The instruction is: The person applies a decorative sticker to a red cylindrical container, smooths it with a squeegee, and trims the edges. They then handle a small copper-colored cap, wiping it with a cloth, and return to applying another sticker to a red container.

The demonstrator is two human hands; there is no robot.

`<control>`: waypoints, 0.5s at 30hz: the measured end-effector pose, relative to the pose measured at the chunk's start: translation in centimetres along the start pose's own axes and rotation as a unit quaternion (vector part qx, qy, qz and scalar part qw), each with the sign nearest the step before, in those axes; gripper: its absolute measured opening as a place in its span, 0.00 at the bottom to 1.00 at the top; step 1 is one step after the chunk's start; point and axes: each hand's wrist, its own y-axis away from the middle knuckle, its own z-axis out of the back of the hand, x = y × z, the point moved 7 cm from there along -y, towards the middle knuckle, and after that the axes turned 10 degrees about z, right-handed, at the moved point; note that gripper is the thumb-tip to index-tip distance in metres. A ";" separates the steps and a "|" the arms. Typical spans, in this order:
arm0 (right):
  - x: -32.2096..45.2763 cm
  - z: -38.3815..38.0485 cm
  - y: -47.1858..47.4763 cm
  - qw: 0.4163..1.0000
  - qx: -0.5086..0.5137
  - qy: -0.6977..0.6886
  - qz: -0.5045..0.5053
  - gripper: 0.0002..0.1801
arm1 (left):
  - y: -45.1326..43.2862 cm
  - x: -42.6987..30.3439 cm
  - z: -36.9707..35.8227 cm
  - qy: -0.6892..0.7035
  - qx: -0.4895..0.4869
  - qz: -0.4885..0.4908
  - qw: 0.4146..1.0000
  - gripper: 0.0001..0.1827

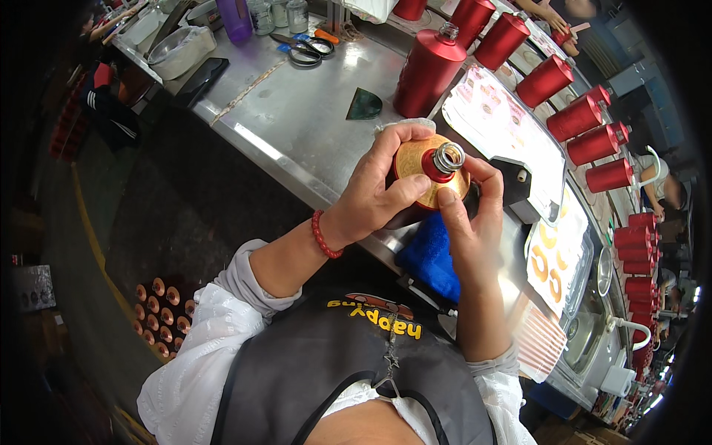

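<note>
Both hands are on a red bottle (429, 161) whose sloped shoulder carries a round gold label. Its silver threaded neck points up towards me, with nothing on the mouth. My left hand (384, 183) wraps the shoulder from the left, thumb flat on the gold label. My right hand (475, 217) lies along the right side, its thumb pressed on the label's near edge and its fingers around the far side. A white cloth (405, 124) shows just behind the bottle. Beyond it a larger red bottle (425, 72) stands upright, beside a dark green scraper-like piece (364, 104).
A metal worktable (289, 117) holds scissors (305, 51), a purple bottle (235, 19) and glass jars (278, 15). Sheets of labels (548, 256) and a blue cloth (431, 258) lie on the right. Several red bottles (545, 80) line a conveyor; co-workers' hands (550, 19) show beyond.
</note>
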 end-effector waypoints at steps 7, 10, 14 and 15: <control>-0.2 -0.3 0.2 1.000 -0.016 -0.015 -0.011 0.26 | 0.1 0.0 0.0 0.006 0.002 0.002 1.000 0.30; -0.1 -0.3 0.2 1.000 -0.001 -0.009 -0.012 0.27 | 0.2 0.2 0.1 -0.006 0.002 -0.001 1.000 0.30; -0.1 -0.1 0.2 1.000 0.000 -0.028 -0.014 0.27 | 0.3 0.0 -0.1 -0.001 0.008 -0.010 1.000 0.29; -0.2 -0.1 0.3 0.999 -0.002 -0.034 -0.016 0.27 | 0.3 0.0 -0.1 -0.002 0.009 -0.011 1.000 0.29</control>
